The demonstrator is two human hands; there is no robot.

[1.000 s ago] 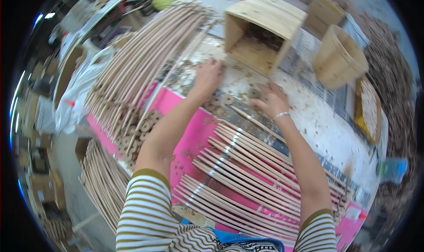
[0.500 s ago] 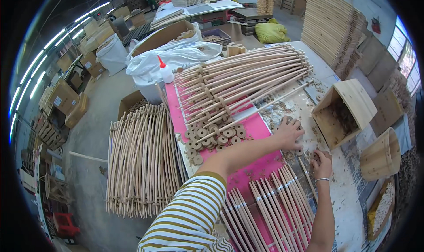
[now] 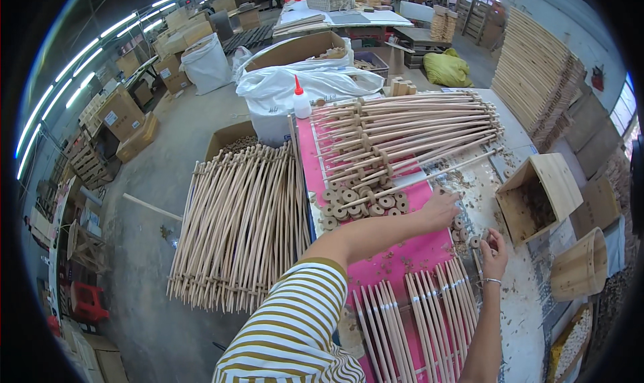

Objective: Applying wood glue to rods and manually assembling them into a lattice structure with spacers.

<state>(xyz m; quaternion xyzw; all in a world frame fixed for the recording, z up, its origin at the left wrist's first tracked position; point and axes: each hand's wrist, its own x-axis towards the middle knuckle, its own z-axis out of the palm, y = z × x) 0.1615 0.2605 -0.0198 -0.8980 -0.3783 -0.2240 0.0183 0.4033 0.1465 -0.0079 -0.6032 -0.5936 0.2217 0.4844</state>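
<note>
- bare hands, two: left hand [image 3: 441, 208] and right hand [image 3: 494, 254], apart from each other. left lies at 10 o'clock from right, low over the chip-strewn white counter [image 3: 524, 316], its grip hidden; right has thumb and fingers curled at a disc, whether pinching it cannot be told.
- small round tan wooden disc with a centre hole [image 3: 475, 242], one: at the right hand's fingertips, 10 o'clock side. likely light, stiff, slightly slick if dusty; best taken by the rim, between thumb and forefinger.
- slender pale wooden rod [image 3: 477, 263], one: 8 o'clock from the right hand, end just below that disc; joined or not, cannot tell. likely light, stiff, prone to roll; best held near mid-length.
- heap of loose tan holed discs [image 3: 376, 210], one: 9 o'clock from the left hand; over a dozen, overlap prevents an exact count.
- rows of pale rods [image 3: 382, 326] on a bright pink sheet [image 3: 429, 245]: 8 o'clock from the right hand; about five in the leftmost, others uncounted.
- boxy pale wooden case with hollow front [image 3: 553, 182], one: 1 o'clock.
- tapered pale wooden bucket [image 3: 578, 267], one: 3 o'clock.
- white plastic bottle with red nozzle [image 3: 302, 104], one: 10 o'clock.
</note>
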